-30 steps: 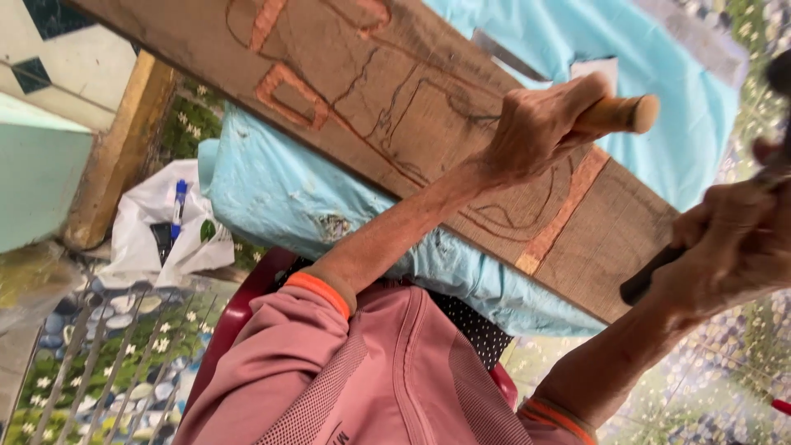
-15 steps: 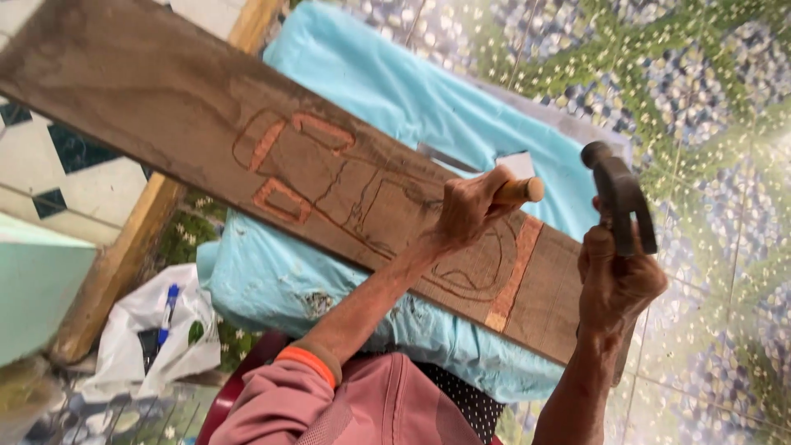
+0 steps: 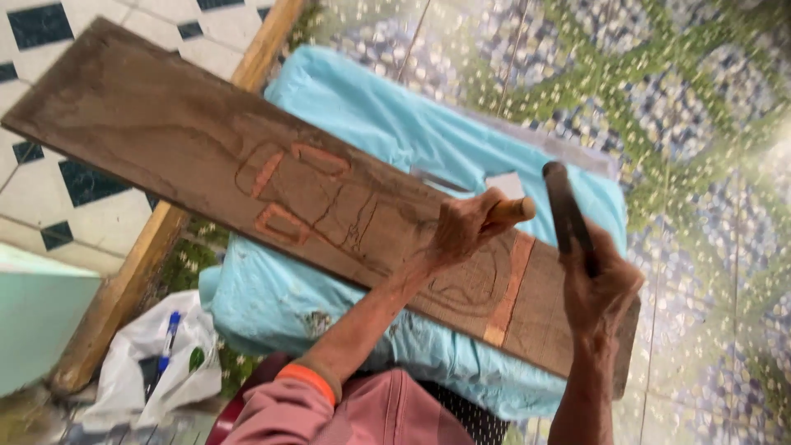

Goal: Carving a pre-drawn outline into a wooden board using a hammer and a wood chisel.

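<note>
Nearest, pink sleeve point(image 3: 329, 416) at bottom; to its left a white plastic bag point(image 3: 136, 371) with a blue pen point(image 3: 167, 334) on the floor beside a wooden strip point(image 3: 140, 264). Mid-scene, left hand point(image 3: 461, 231) has fingers clamped on a wooden-handled chisel point(image 3: 511, 210), set against the dark carved plank point(image 3: 247, 173), which lies diagonally across a light blue cloth bundle point(image 3: 387, 124); right hand point(image 3: 597, 288) just to its right, fingers wrapped tight on a dark mallet point(image 3: 564, 206), raised near the chisel end, not touching. Farther off, green-patterned tile floor point(image 3: 700, 99) right, white-and-dark tiles point(image 3: 49, 25) far left.
</note>
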